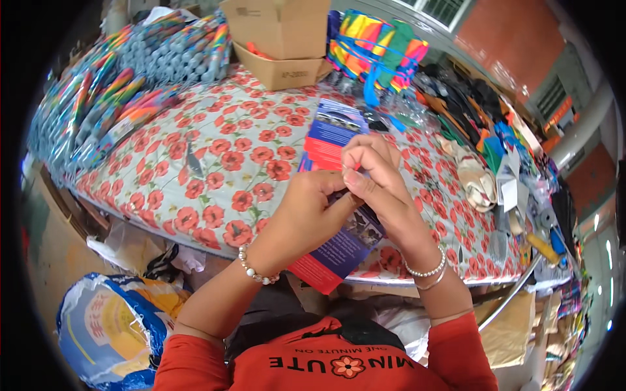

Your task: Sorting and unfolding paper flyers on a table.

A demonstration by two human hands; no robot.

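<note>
Both hands met over the near edge of a table (215,163) covered in a smooth cloth printed with red poppies on pale ground. The left hand (306,212) was curled, its fingers and thumb pinching a small item at the fingertips; the right hand (378,176) was curled too, its fingertips pressed to the same spot. What they gripped was too small and too hidden to make out. Directly beneath the hands lay a long, flat, glossy blue-and-red printed sheet (329,140), running from the table's middle out past its near edge. Beaded bracelets circled both wrists.

At the far left sat a heap of slim multicoloured packets in clear crinkly plastic (104,98). A brown cardboard box (280,39) stood at the far side, with a rainbow-striped fabric bundle (375,49) tied with blue tape to its right. On the floor at near left was a woven blue sack (107,329).
</note>
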